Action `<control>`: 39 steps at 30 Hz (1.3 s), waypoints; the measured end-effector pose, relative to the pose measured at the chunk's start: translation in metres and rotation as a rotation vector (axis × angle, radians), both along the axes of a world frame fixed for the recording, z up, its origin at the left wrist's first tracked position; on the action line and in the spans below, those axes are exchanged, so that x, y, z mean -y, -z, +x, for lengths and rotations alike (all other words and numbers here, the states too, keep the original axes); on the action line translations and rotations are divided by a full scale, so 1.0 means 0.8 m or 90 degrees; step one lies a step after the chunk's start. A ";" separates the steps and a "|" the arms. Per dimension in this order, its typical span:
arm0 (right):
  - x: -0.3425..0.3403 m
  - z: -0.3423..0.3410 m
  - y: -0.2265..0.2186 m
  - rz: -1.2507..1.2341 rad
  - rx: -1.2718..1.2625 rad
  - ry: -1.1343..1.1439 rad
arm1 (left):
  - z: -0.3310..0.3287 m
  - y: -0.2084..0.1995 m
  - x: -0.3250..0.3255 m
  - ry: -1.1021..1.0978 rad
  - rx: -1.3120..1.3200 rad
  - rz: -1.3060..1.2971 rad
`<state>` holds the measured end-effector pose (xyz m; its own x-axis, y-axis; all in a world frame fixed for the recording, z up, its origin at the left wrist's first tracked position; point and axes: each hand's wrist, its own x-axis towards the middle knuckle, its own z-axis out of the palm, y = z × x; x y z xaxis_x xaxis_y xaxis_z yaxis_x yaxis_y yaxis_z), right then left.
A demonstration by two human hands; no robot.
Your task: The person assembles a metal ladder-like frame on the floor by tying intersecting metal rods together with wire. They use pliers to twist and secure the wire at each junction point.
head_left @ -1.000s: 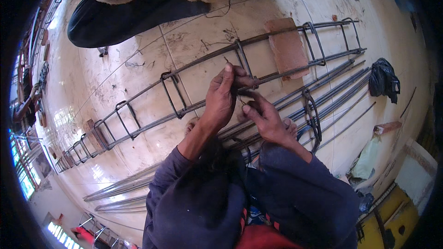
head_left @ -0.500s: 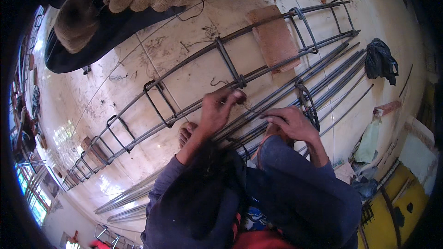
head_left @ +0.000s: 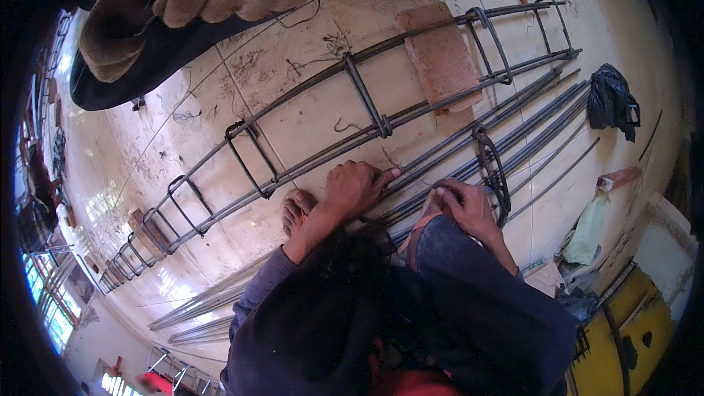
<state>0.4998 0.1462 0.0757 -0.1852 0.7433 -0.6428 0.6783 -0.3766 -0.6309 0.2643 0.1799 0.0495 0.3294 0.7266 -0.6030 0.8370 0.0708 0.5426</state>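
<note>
We observe the left hand (head_left: 357,189) and right hand (head_left: 469,207) half-curled over steel rods (head_left: 535,119), cannot tell whether either grips anything, find the rebar frame (head_left: 366,95) just beyond on the floor (head_left: 227,249), and judge that steady fingertip control suits this step.

A long grey steel cage (head_left: 367,97) lay over a rectangular reddish brick (head_left: 444,62), beyond straight grey steel rods (head_left: 543,115); toward the right edge of the pale tiled floor (head_left: 213,253) lay a black plastic bag (head_left: 612,103).
</note>
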 end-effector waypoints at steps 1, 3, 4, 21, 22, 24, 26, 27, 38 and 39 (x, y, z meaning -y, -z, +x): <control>0.001 -0.001 0.002 0.019 0.011 0.002 | -0.003 -0.005 -0.003 0.010 0.003 -0.010; 0.001 -0.006 0.009 0.055 0.035 0.006 | -0.006 -0.019 -0.008 -0.033 0.062 -0.001; -0.003 -0.011 0.008 0.046 0.021 0.041 | -0.008 -0.028 -0.009 -0.089 0.117 0.020; 0.000 -0.089 0.024 0.137 -0.091 0.200 | -0.021 0.031 -0.073 -0.212 0.319 -0.149; -0.001 -0.099 0.027 0.115 -0.105 0.177 | -0.032 0.031 -0.065 -0.241 0.309 -0.135; -0.001 -0.105 0.031 0.078 -0.100 0.140 | -0.037 0.042 -0.054 -0.283 0.321 -0.118; 0.003 -0.098 0.038 0.159 -0.082 0.067 | -0.029 0.028 -0.057 -0.254 0.231 -0.106; 0.000 -0.097 0.038 0.201 -0.077 0.032 | -0.024 0.027 -0.054 -0.230 0.161 -0.074; 0.011 -0.092 0.069 0.293 0.003 0.052 | -0.012 0.023 -0.040 -0.246 0.181 -0.017; 0.009 -0.093 0.073 0.304 0.026 0.047 | -0.011 0.029 -0.038 -0.258 0.191 -0.005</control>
